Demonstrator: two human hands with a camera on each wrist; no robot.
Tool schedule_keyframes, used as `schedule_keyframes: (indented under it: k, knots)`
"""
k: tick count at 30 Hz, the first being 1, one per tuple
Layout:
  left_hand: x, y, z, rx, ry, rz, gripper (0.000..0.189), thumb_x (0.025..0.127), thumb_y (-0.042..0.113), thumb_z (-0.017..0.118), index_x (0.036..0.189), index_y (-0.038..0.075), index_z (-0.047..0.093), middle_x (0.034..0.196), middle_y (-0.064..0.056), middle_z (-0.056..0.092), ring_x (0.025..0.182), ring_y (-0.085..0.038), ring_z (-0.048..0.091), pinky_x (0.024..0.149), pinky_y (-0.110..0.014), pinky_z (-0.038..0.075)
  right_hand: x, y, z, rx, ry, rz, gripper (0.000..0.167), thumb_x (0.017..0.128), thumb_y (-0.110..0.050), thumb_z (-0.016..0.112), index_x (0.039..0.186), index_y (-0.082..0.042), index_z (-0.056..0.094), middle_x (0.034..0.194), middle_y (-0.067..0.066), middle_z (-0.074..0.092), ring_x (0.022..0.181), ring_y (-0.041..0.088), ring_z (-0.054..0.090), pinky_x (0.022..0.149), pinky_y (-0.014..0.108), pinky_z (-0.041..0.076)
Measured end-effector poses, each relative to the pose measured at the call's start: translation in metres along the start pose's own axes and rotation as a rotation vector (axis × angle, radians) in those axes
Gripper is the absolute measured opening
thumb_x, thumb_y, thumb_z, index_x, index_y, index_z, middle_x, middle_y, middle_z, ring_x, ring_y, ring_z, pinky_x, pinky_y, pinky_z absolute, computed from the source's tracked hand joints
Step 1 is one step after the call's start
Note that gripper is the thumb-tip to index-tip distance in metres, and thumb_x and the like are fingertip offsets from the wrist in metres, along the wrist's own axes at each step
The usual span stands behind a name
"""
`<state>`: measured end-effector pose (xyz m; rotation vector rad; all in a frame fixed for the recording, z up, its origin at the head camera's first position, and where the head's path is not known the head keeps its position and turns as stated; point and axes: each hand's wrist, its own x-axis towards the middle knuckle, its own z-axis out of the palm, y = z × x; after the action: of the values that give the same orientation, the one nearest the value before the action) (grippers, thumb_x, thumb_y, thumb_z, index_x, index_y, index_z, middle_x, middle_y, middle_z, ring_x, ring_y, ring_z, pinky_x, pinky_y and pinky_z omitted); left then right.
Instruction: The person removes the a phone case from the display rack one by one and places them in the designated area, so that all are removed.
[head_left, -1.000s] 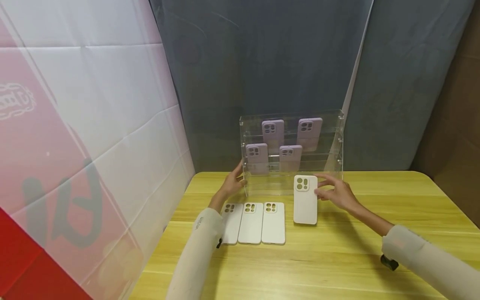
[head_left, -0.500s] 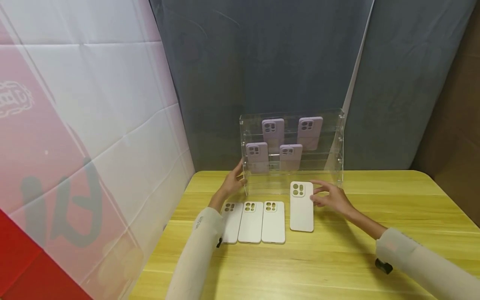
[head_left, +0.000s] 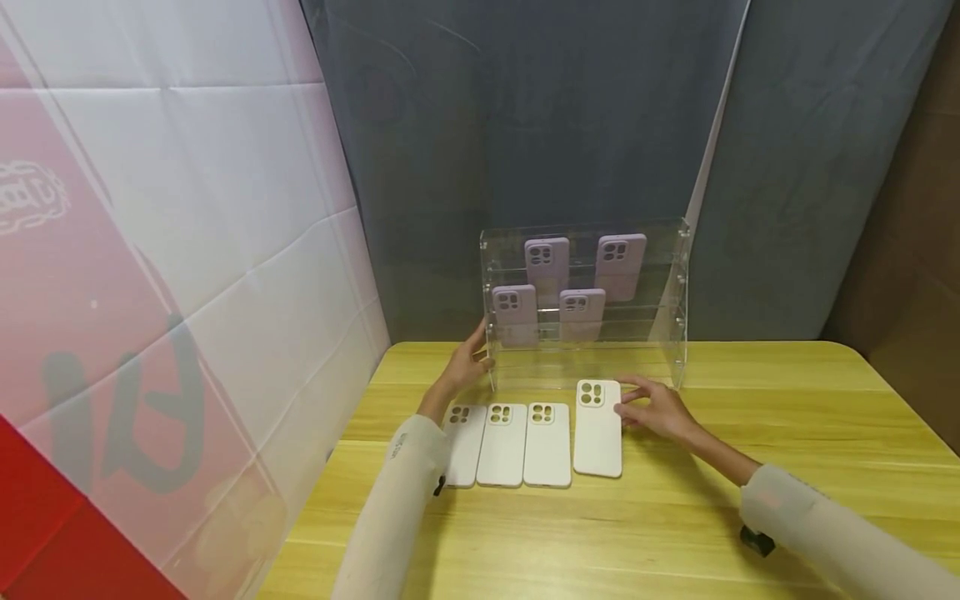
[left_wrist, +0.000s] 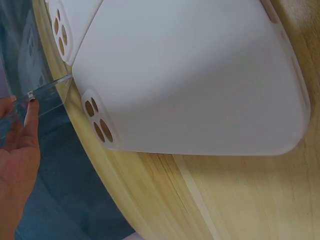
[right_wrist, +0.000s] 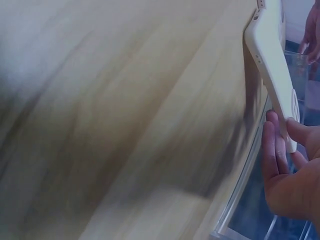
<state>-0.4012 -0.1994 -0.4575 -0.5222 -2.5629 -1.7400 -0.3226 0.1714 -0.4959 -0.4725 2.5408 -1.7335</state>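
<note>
My right hand (head_left: 658, 408) pinches a white phone case (head_left: 597, 433) by its right edge near the top. In the right wrist view, the thumb lies on one face of the held case (right_wrist: 272, 60) and the fingers behind it, the case tilted over the table. My left hand (head_left: 463, 367) grips the left side of a clear acrylic display stand (head_left: 585, 362). In the left wrist view, that hand (left_wrist: 20, 160) has its fingers at the stand's edge. Several lilac phone cases (head_left: 513, 312) lean on the stand's tiers.
Left of the held case, three white phone cases lie side by side; the rightmost case (head_left: 547, 446) is nearest to it. A wooden table (head_left: 675, 533) carries everything. A dark grey curtain (head_left: 585, 108) hangs behind, and a printed white and pink cloth (head_left: 225, 208) hangs at the left.
My right hand has brought the white phone case down, toward me and slightly left, closer to the row of three. The left hand stays on the stand.
</note>
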Motion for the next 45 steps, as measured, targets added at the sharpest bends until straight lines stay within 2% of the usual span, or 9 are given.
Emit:
schedule_keyframes:
  k: [11, 19, 30, 45]
  knots:
    - [0.0, 0.0, -0.001, 0.001, 0.001, 0.017, 0.095, 0.094, -0.018, 0.054, 0.168, 0.023, 0.012, 0.168, -0.02, 0.025, 0.145, -0.048, 0.041, 0.113, -0.05, 0.049, -0.001, 0.007, 0.008, 0.016, -0.06, 0.066, 0.059, 0.095, -0.002, 0.073, 0.147, 0.011, 0.048, 0.116, 0.031, 0.068, 0.073, 0.028, 0.077, 0.067, 0.036, 0.068]
    - [0.0, 0.0, 0.0, 0.0, -0.004, 0.013, 0.095, 0.094, -0.018, 0.054, 0.168, 0.024, 0.012, 0.169, -0.018, 0.024, 0.145, -0.047, 0.041, 0.113, -0.049, 0.049, -0.004, 0.011, 0.014, 0.014, -0.084, 0.114, 0.057, 0.095, -0.004, 0.073, 0.145, 0.01, 0.051, 0.114, 0.029, 0.07, 0.073, 0.028, 0.077, 0.066, 0.036, 0.068]
    - [0.001, -0.001, 0.0, -0.043, -0.004, 0.006, 0.094, 0.095, -0.02, 0.052, 0.168, 0.024, 0.012, 0.169, -0.02, 0.024, 0.144, -0.049, 0.041, 0.112, -0.053, 0.05, -0.008, 0.008, 0.014, 0.028, -0.104, 0.127, 0.058, 0.097, -0.009, 0.073, 0.147, 0.009, 0.05, 0.119, 0.029, 0.068, 0.076, 0.029, 0.076, 0.067, 0.036, 0.068]
    - [0.002, -0.002, 0.0, -0.037, -0.004, -0.003, 0.094, 0.096, -0.019, 0.052, 0.168, 0.026, 0.012, 0.169, -0.017, 0.025, 0.144, -0.047, 0.042, 0.112, -0.049, 0.05, -0.006, 0.011, 0.014, 0.017, -0.103, 0.117, 0.057, 0.096, -0.009, 0.073, 0.146, 0.01, 0.051, 0.118, 0.029, 0.07, 0.075, 0.027, 0.076, 0.066, 0.034, 0.068]
